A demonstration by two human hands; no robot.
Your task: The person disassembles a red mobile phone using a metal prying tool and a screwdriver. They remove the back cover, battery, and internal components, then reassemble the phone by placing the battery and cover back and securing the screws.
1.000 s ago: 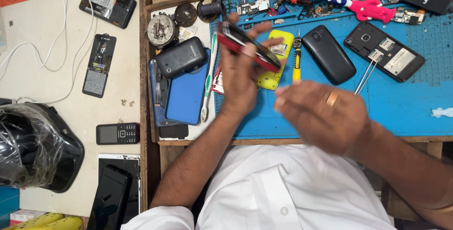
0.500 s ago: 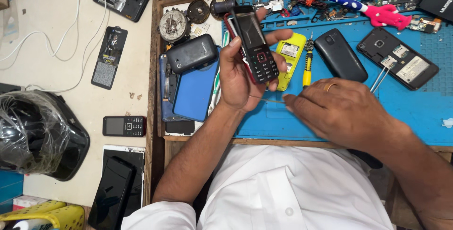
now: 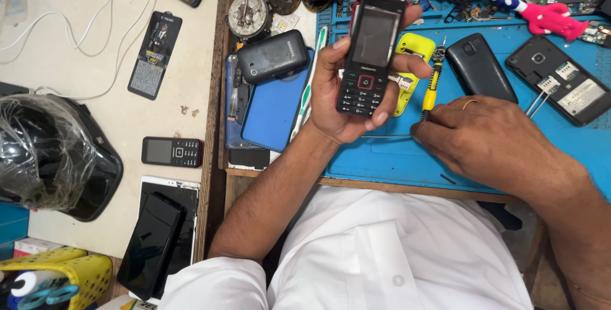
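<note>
My left hand (image 3: 337,103) holds a black keypad phone (image 3: 369,52) with a red rim upright, its screen and keys facing me, above the blue work mat (image 3: 394,157). My right hand (image 3: 484,138) rests on the mat to the right, fingertips at a yellow-handled screwdriver (image 3: 431,90) that lies between a yellow phone housing (image 3: 410,58) and a black phone back cover (image 3: 480,74). A ring sits on one finger of the right hand. Whether the fingers grip the screwdriver is unclear.
An opened phone (image 3: 569,87) lies at the right with tweezers beside it. A pink and blue toothbrush (image 3: 522,4) lies at the top. A blue tablet (image 3: 273,109) and dark phones stack left of the mat. A small keypad phone (image 3: 172,151) and helmet (image 3: 51,151) sit on the white counter.
My left hand has turned the black keypad phone from edge-on to face me and lifted it. My right hand slid up the mat toward the yellow-handled screwdriver.
</note>
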